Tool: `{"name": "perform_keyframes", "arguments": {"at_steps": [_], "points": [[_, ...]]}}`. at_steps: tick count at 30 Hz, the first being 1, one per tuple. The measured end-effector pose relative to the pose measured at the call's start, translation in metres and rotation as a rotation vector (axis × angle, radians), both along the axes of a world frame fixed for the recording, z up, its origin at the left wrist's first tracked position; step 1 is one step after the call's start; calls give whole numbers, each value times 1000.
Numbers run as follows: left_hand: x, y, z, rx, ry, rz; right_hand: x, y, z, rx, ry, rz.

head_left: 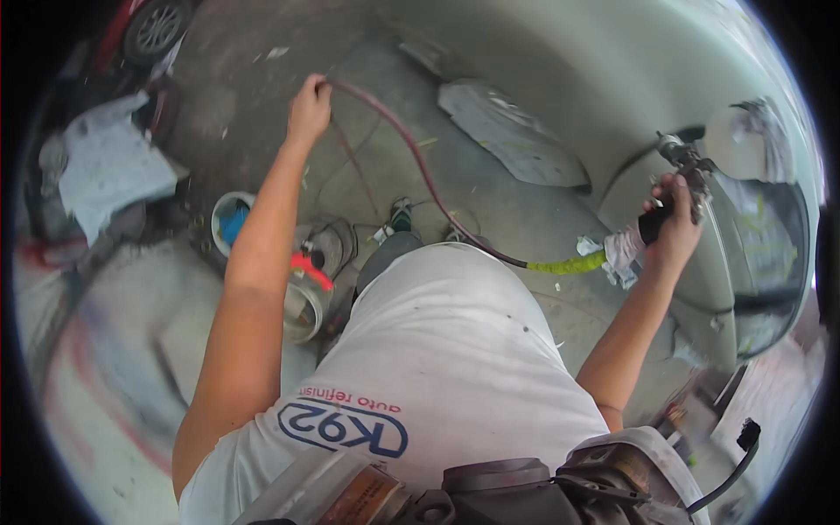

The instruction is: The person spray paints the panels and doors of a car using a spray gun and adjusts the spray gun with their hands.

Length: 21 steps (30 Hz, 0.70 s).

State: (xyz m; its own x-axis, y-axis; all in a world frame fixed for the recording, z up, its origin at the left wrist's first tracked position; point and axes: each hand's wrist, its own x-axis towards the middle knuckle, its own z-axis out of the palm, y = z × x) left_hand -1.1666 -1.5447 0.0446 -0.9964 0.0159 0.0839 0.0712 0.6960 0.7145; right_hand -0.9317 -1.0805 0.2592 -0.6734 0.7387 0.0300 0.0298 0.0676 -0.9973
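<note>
Concrete floor (pixel 262 35) stained and dusty. Toward its left edge, crumpled grey sheet (pixel 114 166). Near the middle, white bucket (pixel 229 219) with blue inside, just beside coiled cable (pixel 337 245) and open can (pixel 302 311). Farther back, flat grey panel (pixel 512 136) lying near pale car body (pixel 665 79). Wheel (pixel 156 26) at top left corner. Round cup (pixel 744 140) at far right.
</note>
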Motion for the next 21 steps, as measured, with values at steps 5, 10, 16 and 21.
{"name": "perform_keyframes", "arguments": {"at_steps": [5, 10, 16, 21], "points": [[-17, -56, 18, 25, 205, 155, -62, -29, 7, -33, 42, 372], [-28, -39, 70, 168, 170, 205, -49, -2, 24, 146, -23, 338], [-18, 1, -16, 146, 271, 130, 16, 53, 33, 258, -36, -70], [-2, 77, -46, 482, 66, -28, 64, 106, 62, 243, -22, -411]]}}
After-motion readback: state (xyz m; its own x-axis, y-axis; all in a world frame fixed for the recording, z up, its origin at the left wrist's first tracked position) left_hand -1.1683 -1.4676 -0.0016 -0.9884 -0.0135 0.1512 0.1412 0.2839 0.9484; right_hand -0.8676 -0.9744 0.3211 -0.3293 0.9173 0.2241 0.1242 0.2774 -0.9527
